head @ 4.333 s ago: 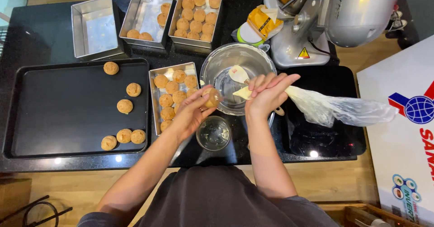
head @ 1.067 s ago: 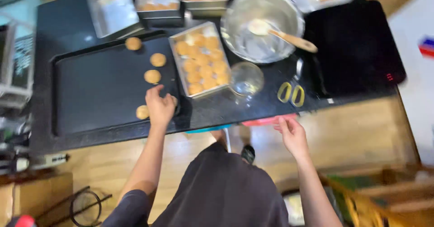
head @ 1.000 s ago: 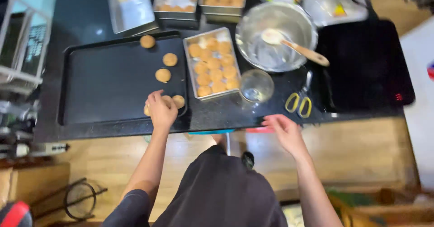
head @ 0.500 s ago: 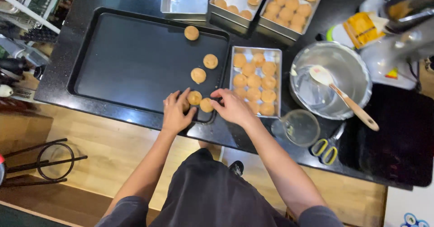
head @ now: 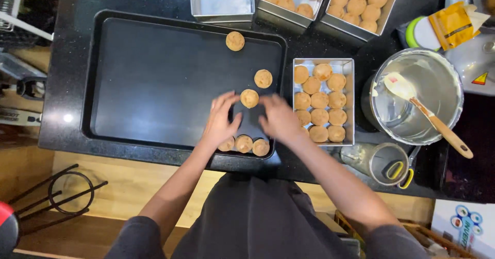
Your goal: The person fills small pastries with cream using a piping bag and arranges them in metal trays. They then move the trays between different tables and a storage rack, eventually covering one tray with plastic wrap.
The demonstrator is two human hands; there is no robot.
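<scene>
black baking tray [head: 154, 84] sat on the dark counter, mostly bare on its left half. left hand [head: 220, 122] hovered over the tray's lower right part, fingers spread and loose, gripping nothing; its heel partly covered one of three dough rounds [head: 244, 143] lined up at the tray's near edge. between both hands' fingertips lay a single dough round [head: 249, 98], fingertips just beside it, can't tell if touching. two more rounds sat above it on the tray, one near the top rim. right hand [head: 280, 119] was open too, fingers extended toward that round, holding nothing. right of the tray: small steel pan [head: 348, 104] packed with dough rounds, hand's edge close to its left wall. further right, steel mixing bowl [head: 417, 102] with a wooden-handled spatula [head: 428, 114] resting in it. scissors with yellow handles [head: 402, 170] lay near the counter's front edge.
</scene>
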